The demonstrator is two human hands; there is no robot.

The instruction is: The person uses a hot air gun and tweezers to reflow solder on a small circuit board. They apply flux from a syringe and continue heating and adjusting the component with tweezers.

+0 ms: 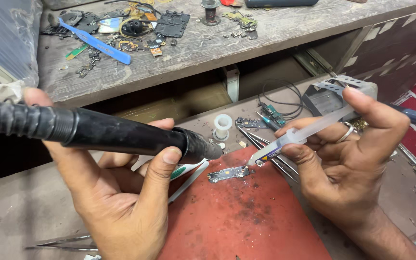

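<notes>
Closest in, the left hand (121, 192) wraps its fingers fully around a black hot-air handpiece (121, 135), nozzle pointing right. Just beyond its tip lies a small circuit board (228, 173), long axis left to right, on the red mat (246, 216). From the opposite side the right hand (347, 159) pinches a clear syringe (304, 134), its tip angled down-left, almost touching the board's right end.

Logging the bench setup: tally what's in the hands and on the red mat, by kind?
Hot-air handpiece, left hand: 1
Syringe, right hand: 1
Small circuit board on red mat: 1
Total: 3
</notes>
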